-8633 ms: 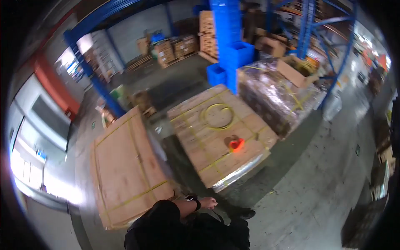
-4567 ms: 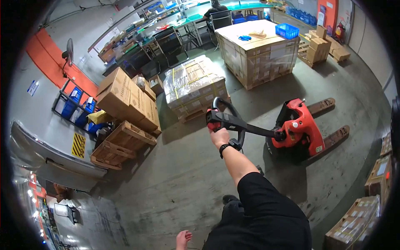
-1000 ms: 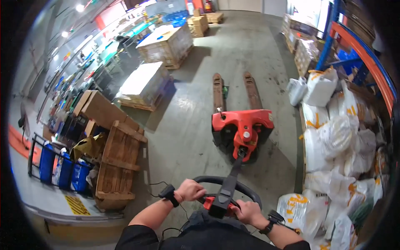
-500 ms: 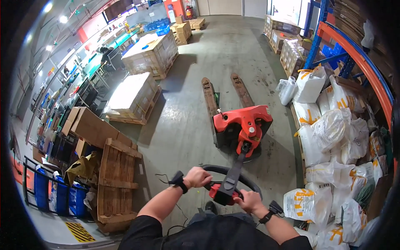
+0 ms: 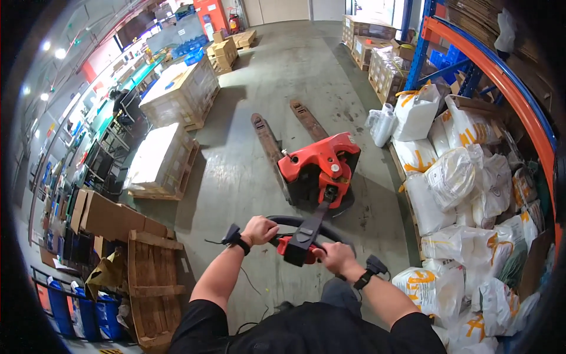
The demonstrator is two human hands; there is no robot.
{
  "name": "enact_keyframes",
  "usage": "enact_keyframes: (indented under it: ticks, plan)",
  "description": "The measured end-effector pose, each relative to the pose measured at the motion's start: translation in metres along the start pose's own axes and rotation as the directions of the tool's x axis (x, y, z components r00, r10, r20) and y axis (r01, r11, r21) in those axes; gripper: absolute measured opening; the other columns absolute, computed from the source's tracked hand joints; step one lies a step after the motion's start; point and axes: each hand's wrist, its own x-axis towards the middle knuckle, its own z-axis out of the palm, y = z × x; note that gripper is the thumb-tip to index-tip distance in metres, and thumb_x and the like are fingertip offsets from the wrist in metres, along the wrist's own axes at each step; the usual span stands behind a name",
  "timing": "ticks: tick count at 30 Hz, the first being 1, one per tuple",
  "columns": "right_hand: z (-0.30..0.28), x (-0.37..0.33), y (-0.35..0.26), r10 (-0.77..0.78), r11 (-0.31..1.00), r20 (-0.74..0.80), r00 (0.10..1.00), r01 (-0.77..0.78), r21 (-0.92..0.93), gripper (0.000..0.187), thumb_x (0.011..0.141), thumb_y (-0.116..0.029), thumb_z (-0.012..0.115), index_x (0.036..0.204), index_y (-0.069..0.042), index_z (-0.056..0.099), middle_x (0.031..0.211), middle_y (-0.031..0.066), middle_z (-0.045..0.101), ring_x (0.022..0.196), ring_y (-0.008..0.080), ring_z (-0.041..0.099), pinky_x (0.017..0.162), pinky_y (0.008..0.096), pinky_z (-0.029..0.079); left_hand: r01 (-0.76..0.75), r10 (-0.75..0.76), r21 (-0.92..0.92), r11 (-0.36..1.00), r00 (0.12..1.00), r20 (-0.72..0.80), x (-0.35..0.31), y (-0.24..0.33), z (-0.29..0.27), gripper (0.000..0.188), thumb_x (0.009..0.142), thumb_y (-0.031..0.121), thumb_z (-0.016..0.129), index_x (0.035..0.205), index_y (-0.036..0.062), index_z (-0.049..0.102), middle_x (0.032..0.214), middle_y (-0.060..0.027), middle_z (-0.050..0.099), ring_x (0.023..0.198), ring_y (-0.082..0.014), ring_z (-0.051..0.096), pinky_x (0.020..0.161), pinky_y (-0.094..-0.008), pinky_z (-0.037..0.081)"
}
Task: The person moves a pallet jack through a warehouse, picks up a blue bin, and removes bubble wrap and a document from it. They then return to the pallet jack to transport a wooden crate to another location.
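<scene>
white sacks (image 5: 454,177), wrapped pallets (image 5: 158,159), perhaps blue bins (image 5: 76,307)

Both bare forearms extended forward from lower edge, elbows bent slightly outward. Left hand (image 5: 259,229) curled in closed grip, knuckles up. Right hand (image 5: 336,257) likewise clenched, lying nearer the body. Dark strap worn on each wrist.

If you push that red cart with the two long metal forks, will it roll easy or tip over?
The red pallet truck probably rolls easily now: its forks carry nothing and the concrete floor looks smooth. It sits low and wide, so tipping seems unlikely. Both hands grip its black loop handle, suggesting it's heavy.
</scene>
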Motion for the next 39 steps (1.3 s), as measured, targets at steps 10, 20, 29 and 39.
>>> enact_keyframes:
  ticks: [10, 20, 29, 39]
  plan:
    - [-0.026, 0.045, -0.006, 0.021, 0.989, 0.146, 0.989, -0.042, 0.142, 0.069, 0.101, -0.066, 0.033, 0.088, -0.008, 0.068, 0.082, 0.0217, 0.07, 0.08, 0.0457, 0.067, 0.071, 0.0558, 0.053, 0.086, -0.084, -0.011, 0.996, 0.99, 0.113, 0.034, -0.021, -0.028, 0.028, 0.087, 0.027, 0.057, 0.069, 0.0049, 0.059, 0.067, -0.0197, 0.057, 0.067, -0.043, 0.057, 0.059, -0.0495, 0.044]
    - [-0.05, 0.066, 0.026, -0.012, 0.995, 0.098, 0.995, 0.002, 0.103, 0.063, 0.1, -0.063, 0.038, 0.087, -0.008, 0.066, 0.077, 0.0235, 0.068, 0.077, 0.0467, 0.067, 0.066, 0.0569, 0.052, -0.026, 0.026, 0.002, 1.0, 0.999, 0.041, 0.079, -0.013, -0.023, 0.029, 0.087, 0.026, 0.058, 0.067, 0.0049, 0.056, 0.065, -0.0182, 0.057, 0.066, -0.0421, 0.058, 0.06, -0.0507, 0.045]
    - [-0.106, 0.139, 0.113, -0.044, 0.999, 0.044, 0.998, 0.044, 0.013, 0.067, 0.096, -0.071, 0.038, 0.086, -0.012, 0.067, 0.073, 0.0227, 0.067, 0.075, 0.0477, 0.065, 0.064, 0.0576, 0.051, 0.032, -0.032, 0.012, 0.999, 0.999, 0.026, 0.186, -0.014, -0.009, 0.034, 0.091, 0.034, 0.056, 0.07, 0.0087, 0.064, 0.067, -0.0173, 0.062, 0.069, -0.0422, 0.061, 0.063, -0.051, 0.048]
    - [-0.217, 0.281, 0.22, -0.172, 0.985, 0.04, 0.984, 0.171, 0.012, 0.081, 0.087, -0.084, 0.038, 0.086, -0.009, 0.069, 0.075, 0.0231, 0.066, 0.077, 0.0471, 0.065, 0.067, 0.0552, 0.051, 0.093, -0.094, -0.018, 0.996, 0.993, -0.077, 0.366, -0.026, -0.012, 0.036, 0.092, 0.036, 0.055, 0.07, 0.0082, 0.065, 0.067, -0.0187, 0.06, 0.068, -0.0431, 0.06, 0.062, -0.0512, 0.047]
